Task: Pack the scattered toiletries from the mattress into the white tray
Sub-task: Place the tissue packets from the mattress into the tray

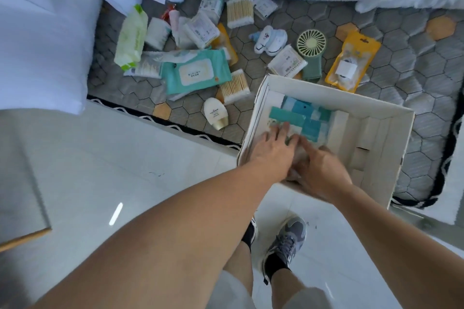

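Two bare hands meet inside the white tray, a shallow, stiff-walled cardboard box. It sits at the near edge of the mattress, and its near side seems to jut past the black-and-white piped border toward the glossy floor tiles. The left hand lies released, fingers straight and spread flat on the teal-and-white packs that line the tray's left part. Folded white dividers stand along its right part. The right hand is smeared by motion, with one finger pointing toward the left hand; whether it grasps the pale crinkly wrapper between them cannot be told. The mattress is quilted grey with hexagon stitching and a few orange cells. Beyond the tray's left and far walls the loose items lie crowded: a soft teal wipes pack, a long green wipes pack, and a clear pack of wooden-stemmed cotton swabs at the far side. A second swab pack lies just beside the tray's corner, and a smooth white bottle with a gold cap lies near the border. A round green fan, a glossy yellow pouch and a fuzzy blue-and-white plush lie farther back. Open quilt stretches right of the tray. White pillows cover the mattress's left and far parts, and the small print on the packets is unreadable.
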Demonstrator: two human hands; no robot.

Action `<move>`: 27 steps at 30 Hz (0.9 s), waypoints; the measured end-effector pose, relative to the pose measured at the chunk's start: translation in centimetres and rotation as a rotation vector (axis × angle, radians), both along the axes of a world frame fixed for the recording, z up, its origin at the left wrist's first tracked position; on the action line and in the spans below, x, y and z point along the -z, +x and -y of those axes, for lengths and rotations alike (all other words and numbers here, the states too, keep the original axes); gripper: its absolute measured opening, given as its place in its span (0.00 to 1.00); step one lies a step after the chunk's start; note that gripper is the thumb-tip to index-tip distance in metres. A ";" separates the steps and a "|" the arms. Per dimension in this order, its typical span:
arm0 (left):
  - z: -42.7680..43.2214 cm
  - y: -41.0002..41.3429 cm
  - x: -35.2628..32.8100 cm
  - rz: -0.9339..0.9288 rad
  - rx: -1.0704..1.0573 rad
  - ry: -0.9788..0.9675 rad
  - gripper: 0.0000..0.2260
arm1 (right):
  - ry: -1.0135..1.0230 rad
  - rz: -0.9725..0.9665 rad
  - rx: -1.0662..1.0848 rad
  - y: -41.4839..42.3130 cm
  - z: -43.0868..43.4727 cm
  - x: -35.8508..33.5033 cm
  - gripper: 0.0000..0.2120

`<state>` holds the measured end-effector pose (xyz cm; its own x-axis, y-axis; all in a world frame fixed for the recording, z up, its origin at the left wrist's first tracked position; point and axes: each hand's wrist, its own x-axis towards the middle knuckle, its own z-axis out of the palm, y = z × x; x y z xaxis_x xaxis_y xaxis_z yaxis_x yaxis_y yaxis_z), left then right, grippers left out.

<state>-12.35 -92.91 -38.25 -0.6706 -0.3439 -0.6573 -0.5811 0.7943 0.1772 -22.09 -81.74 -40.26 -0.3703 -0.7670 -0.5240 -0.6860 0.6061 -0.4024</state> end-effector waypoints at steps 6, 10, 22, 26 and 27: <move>1.1 1.8 -4.0 -0.378 -0.199 0.192 0.20 | 0.177 0.012 -0.001 -0.5 2.4 -3.6 0.23; 3.3 5.4 -7.5 -0.758 -0.533 0.038 0.08 | 0.130 0.043 0.044 -0.4 3.8 -6.7 0.13; 18.2 16.0 -3.4 -0.686 -1.939 0.571 0.10 | -0.372 -0.051 0.210 4.4 15.8 -13.4 0.07; 23.9 15.1 -2.3 -0.713 -1.952 0.656 0.13 | -0.366 -0.014 0.202 7.0 19.6 -12.2 0.07; 25.1 14.4 -2.4 -0.722 -1.964 0.718 0.14 | -0.362 0.001 0.198 7.6 20.4 -11.8 0.06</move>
<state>2.09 -118.02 -35.87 -0.0003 -0.5765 -0.8171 -0.0531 -0.8159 0.5757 -14.47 -102.17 -28.47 -0.5288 -0.8159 -0.2338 -0.5700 0.5455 -0.6145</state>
